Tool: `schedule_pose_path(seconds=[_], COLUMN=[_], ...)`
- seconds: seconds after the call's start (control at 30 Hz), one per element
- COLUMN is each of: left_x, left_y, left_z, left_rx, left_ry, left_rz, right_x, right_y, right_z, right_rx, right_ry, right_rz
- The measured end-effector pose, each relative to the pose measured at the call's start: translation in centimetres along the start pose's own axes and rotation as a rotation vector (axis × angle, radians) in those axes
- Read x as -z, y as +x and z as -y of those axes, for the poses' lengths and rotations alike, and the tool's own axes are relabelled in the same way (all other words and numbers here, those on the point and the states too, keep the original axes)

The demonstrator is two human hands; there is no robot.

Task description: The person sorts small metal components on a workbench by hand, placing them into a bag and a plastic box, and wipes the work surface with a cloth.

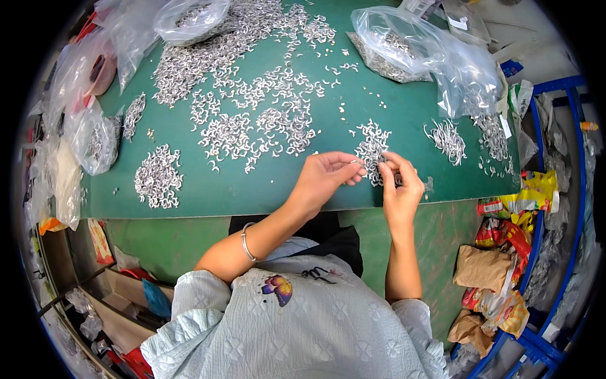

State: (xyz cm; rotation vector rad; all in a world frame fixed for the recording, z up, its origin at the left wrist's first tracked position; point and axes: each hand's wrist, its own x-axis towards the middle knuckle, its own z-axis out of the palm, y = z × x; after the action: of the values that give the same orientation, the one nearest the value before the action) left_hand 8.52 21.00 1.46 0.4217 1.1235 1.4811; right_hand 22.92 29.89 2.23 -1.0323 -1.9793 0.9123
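Observation:
Both hands work close together over a pile of small, curved, silver-grey metal pieces (372,136) at the table's near edge. My left hand (323,180) comes in from the left with thumb and fingertips pinched. What looks like one small curved metal piece shows at its fingertips. Just to the right, my right hand (403,186) is raised with bent fingers, thumb and forefinger closing near the pile. Whatever it pinches is too small to make out against the pieces behind. The hands are slightly apart.
More curved pieces lie in a large heap (208,63), a smaller left pile (158,177) and a right pile (448,142). Clear plastic bags (398,41) of pieces rest on the green table (252,192). A blue rack (574,126) stands right, beside crumpled packets (499,303).

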Motion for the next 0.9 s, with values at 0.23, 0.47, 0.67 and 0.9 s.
schedule_pose_path(seconds=[0.23, 0.47, 0.67, 0.9], left_x=[2.2, 5.9, 13.9, 23.3], left_y=[-1.6, -7.0, -13.1, -15.1], left_z=[0.8, -1.9, -5.0, -5.8], left_rx=[0.164, 0.094, -0.360, -0.645], left_ry=[-0.450, -0.565, 0.128, 1.453], left_rz=[0.115, 0.026, -0.452, -1.059], right_x=[-1.1, -3.7, -5.4, -1.9], right_y=[-0.8, -1.3, -1.8, 0.0], right_z=[3.2, 6.8, 6.6, 3.5], right_rx=[0.234, 0.482, 0.436, 0.337], right_ry=[0.112, 0.134, 0.186, 0.025], right_rz=[0.153, 0.330, 0.399, 0.237])
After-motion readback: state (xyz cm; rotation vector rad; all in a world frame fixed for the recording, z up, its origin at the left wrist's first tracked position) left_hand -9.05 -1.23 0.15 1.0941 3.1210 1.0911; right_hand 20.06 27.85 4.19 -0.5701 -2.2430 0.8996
